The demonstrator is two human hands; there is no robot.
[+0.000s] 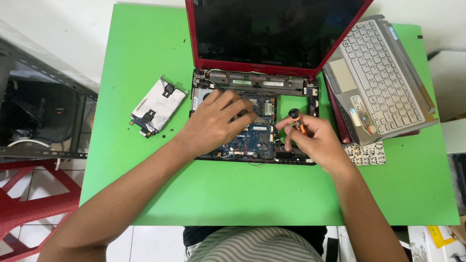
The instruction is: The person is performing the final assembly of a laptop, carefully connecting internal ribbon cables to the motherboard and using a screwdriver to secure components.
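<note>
Striped shirt (252,245): seen at the bottom of the view, closest to the lens, pressed against the near edge of the green table (145,58), so that both forearms are carried out over the work.

Red stool (19,204): glimpsed off the table's left edge, on the tiled floor, out of reach.

Drive in its bracket (158,106): laid flat toward the left edge of the table, well apart from the chassis, seemingly set aside out of the way; small dark screws are scattered near it.

Left hand (213,121): spread palm-down over the exposed blue circuit board (252,138), fingers curled onto a component near the board's middle; nothing is seen gripped, and the chassis appears to be steadied by its weight.

Opened red laptop (252,85): placed at the middle of the table toward the far edge, keyboard deck removed, dark screen (276,29) tilted back so the internals are left open to view.

Right hand (310,140): closed around a small orange-and-black screwdriver (296,121), held near upright just right of the board; its tip is hidden by the fingers.

Silver keyboard deck (378,82): stacked at an angle near the far right corner, apparently parked clear of the work.

Loose keys sheet (366,154): left just beside it, toward the right edge.
</note>
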